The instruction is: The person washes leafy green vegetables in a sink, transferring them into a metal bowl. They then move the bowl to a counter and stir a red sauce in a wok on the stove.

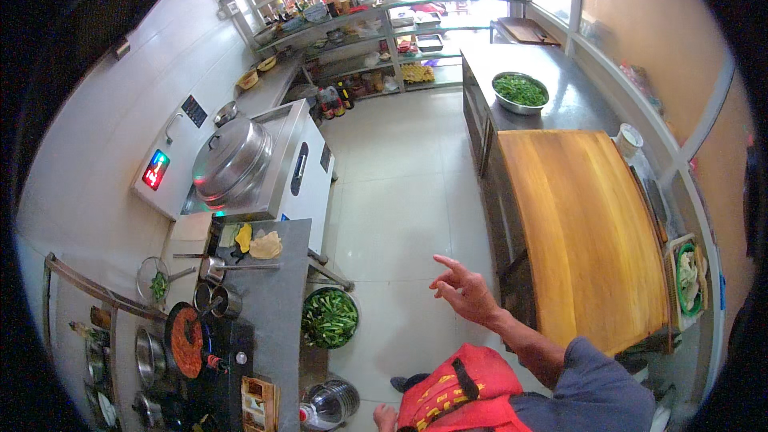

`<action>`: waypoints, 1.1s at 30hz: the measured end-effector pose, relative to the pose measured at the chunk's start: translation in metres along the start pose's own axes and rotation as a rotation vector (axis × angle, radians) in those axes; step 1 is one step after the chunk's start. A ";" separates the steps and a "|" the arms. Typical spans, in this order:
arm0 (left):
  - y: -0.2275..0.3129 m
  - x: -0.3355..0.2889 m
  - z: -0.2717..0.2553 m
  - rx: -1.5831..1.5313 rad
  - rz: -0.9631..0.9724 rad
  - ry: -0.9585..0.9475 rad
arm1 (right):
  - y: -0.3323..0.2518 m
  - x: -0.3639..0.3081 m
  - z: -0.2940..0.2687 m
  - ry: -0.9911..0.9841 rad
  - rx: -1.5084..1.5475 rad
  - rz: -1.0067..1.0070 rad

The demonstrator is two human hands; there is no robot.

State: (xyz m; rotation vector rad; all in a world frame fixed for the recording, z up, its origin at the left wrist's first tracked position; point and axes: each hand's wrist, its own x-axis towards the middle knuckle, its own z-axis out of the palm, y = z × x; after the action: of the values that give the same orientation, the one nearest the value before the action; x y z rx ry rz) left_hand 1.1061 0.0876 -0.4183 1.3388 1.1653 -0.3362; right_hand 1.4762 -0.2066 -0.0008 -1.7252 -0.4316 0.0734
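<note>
My right hand is held out over the tiled floor, left of the wooden board. Its index finger is stretched out, the other fingers partly bent, and nothing is in it. At the lower edge, beside my red apron, only a small part of my left hand shows, so its fingers cannot be made out. A big clear plastic bottle stands near it. On the floor to the left is a round tub of cut green vegetables.
On the right stand a large wooden board and a steel bowl of chopped greens. Along the left are a domed steamer pot, saucepans and a pan of red sauce. Shelves line the back.
</note>
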 end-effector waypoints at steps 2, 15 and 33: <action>-0.004 0.003 0.006 0.172 0.163 0.008 | -0.013 0.000 -0.015 0.039 -0.043 -0.045; 0.028 -0.041 0.054 0.399 0.180 0.115 | -0.100 0.008 -0.107 0.440 0.102 -0.277; 0.018 -0.032 0.026 0.225 0.149 0.108 | -0.076 -0.012 -0.035 -0.030 -0.224 -0.221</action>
State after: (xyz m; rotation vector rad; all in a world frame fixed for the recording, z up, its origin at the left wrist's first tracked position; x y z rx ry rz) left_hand 1.1174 0.0566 -0.3876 1.6480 1.1329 -0.2961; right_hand 1.4570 -0.2330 0.0768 -1.8861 -0.6704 -0.1122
